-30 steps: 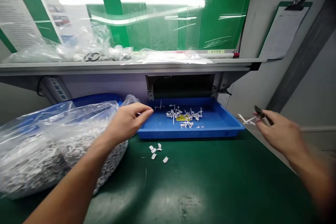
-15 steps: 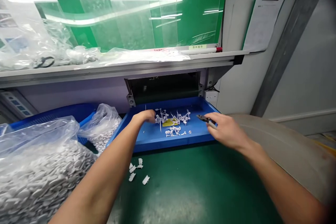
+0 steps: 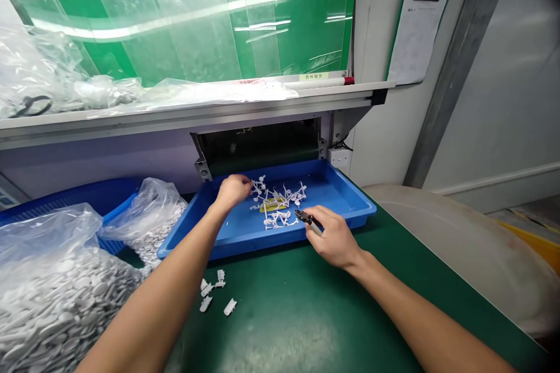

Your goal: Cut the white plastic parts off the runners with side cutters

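Observation:
A shallow blue tray lies at the back of the green bench and holds a scatter of white plastic sprue pieces around a small yellow tag. My left hand reaches into the tray's left side, fingers curled closed at the left end of the white pieces; what they grip is hidden. My right hand rests at the tray's front rim, closed on small dark cutting pliers whose tips point at the white pieces.
A few loose white parts lie on the green mat in front of the tray. Clear bags of white parts fill the left. A shelf with plastic bags hangs above; a clipboard is on the right wall.
My left hand moved from the bag into the tray and curled at the white pieces. My right hand came in from the far right with the pliers to the tray's front rim.

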Motion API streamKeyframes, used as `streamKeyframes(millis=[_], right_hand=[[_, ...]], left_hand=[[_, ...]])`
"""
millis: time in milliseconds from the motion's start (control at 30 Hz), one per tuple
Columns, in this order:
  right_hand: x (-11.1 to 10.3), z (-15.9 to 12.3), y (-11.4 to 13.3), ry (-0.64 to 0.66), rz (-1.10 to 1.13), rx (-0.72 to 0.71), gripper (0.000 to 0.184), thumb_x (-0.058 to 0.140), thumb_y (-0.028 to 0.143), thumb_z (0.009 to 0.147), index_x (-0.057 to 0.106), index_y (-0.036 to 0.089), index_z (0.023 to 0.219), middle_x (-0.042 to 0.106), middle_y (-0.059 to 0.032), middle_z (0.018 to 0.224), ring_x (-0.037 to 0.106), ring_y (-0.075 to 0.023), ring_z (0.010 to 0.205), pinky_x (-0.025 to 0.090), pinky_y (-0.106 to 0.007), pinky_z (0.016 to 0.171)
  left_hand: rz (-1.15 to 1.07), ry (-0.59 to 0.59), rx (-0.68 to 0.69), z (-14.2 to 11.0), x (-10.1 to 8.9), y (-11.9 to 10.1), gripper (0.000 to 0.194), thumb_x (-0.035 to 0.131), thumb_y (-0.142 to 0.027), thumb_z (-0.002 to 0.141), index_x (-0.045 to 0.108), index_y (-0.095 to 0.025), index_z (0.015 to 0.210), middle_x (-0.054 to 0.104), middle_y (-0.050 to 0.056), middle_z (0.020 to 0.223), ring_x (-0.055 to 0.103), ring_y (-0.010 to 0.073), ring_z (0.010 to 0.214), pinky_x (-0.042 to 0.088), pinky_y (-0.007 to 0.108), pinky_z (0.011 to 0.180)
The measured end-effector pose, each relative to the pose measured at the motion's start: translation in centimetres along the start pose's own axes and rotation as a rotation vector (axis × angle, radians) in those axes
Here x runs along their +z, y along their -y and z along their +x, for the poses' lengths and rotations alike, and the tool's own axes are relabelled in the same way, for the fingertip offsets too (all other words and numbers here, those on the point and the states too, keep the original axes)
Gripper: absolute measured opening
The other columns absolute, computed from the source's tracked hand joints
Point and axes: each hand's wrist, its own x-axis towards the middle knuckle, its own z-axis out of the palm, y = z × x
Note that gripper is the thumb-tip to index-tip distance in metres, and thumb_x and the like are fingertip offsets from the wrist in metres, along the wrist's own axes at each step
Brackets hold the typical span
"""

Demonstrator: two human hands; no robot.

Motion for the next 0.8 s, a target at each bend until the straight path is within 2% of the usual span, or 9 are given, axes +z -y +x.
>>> streamKeyframes(millis=[100,167,233,300,400,567,633,733,800], right_hand=[[0.0,0.2,0.7,-0.042,0.104,0.07,0.02,0.052,0.016,0.083,0.063,0.021,0.099,0.064,-0.003,0.092,0.058,-0.0186,0.086,0.046,-0.03,0.08],[0.2,0.2,1.5,-0.061,0.196,0.148,0.021,0.053,0.023,0.087,0.063,0.021,0.106,0.064,-0.0042,0.1,0.059,-0.0191,0.088,0.046,-0.03,0.08],[0.5,0.1,2.6,-0.063,0.319,0.234,0.032,0.056,0.032,0.088,0.059,0.023,0.118,0.062,-0.0056,0.112,0.06,-0.0188,0.087,0.048,-0.031,0.08],[0.8,-0.2,3.7,-0.019,0.452,0.3,0.041,0.059,0.039,0.087,0.054,0.023,0.125,0.062,-0.0059,0.113,0.06,-0.0175,0.082,0.049,-0.03,0.075],[1.1,-0.5,5.0,0.1,0.566,0.337,0.033,0.062,0.041,0.084,0.06,0.021,0.111,0.065,-0.003,0.096,0.059,-0.0166,0.078,0.048,-0.028,0.072],[1.5,-0.7,5.5,0.195,0.5,0.377,0.013,0.061,0.032,0.083,0.062,0.019,0.087,0.062,0.0005,0.081,0.057,-0.0153,0.073,0.045,-0.026,0.068],[1.7,-0.8,5.6,0.239,0.508,0.372,0.013,0.06,0.029,0.083,0.063,0.02,0.091,0.063,0.0004,0.085,0.058,-0.0153,0.076,0.045,-0.025,0.07],[2.1,-1.2,5.9,0.335,0.55,0.337,0.023,0.061,0.028,0.083,0.063,0.022,0.105,0.065,0.0,0.096,0.058,-0.0163,0.085,0.045,-0.026,0.075],[2.4,-1.4,6.1,0.359,0.531,0.322,0.024,0.062,0.029,0.082,0.063,0.022,0.105,0.065,0.0001,0.093,0.058,-0.0161,0.082,0.045,-0.026,0.074]], left_hand=[[-0.127,-0.164,0.067,-3.7,-1.8,-0.3,0.042,0.046,-0.04,0.093,0.056,-0.017,0.127,0.074,0.006,0.092,0.068,0.0204,0.088,0.047,0.025,0.071],[-0.286,-0.183,0.092,-7.2,-2.0,-0.9,0.048,0.047,-0.045,0.092,0.051,-0.018,0.132,0.074,0.005,0.09,0.068,0.0198,0.082,0.047,0.025,0.066],[-0.538,-0.132,0.1,-11.0,-1.2,-1.5,0.05,0.052,-0.047,0.089,0.053,-0.019,0.13,0.074,0.004,0.085,0.067,0.0202,0.079,0.045,0.025,0.063],[-0.733,-0.033,0.089,-14.5,0.1,-2.1,0.05,0.058,-0.046,0.087,0.054,-0.02,0.129,0.073,0.003,0.08,0.066,0.0203,0.081,0.045,0.025,0.066],[-0.859,0.121,0.024,-18.3,1.7,-2.3,0.05,0.06,-0.045,0.087,0.052,-0.02,0.13,0.072,0.003,0.077,0.065,0.0196,0.082,0.045,0.026,0.071],[-1.036,0.259,-0.073,-20.3,1.8,-0.6,0.046,0.061,-0.042,0.088,0.056,-0.016,0.125,0.072,0.006,0.08,0.064,0.0182,0.085,0.045,0.027,0.082],[-1.143,0.294,-0.088,-20.4,1.5,0.1,0.042,0.064,-0.039,0.087,0.059,-0.014,0.121,0.071,0.006,0.08,0.064,0.0168,0.082,0.046,0.028,0.084],[-1.308,0.313,-0.148,-20.7,1.6,0.5,0.039,0.069,-0.034,0.084,0.061,-0.014,0.116,0.069,0.005,0.079,0.063,0.0151,0.076,0.05,0.029,0.082],[-1.383,0.32,-0.191,-21.1,2.0,0.2,0.039,0.07,-0.034,0.083,0.062,-0.015,0.115,0.068,0.005,0.078,0.064,0.0152,0.074,0.052,0.03,0.079]])
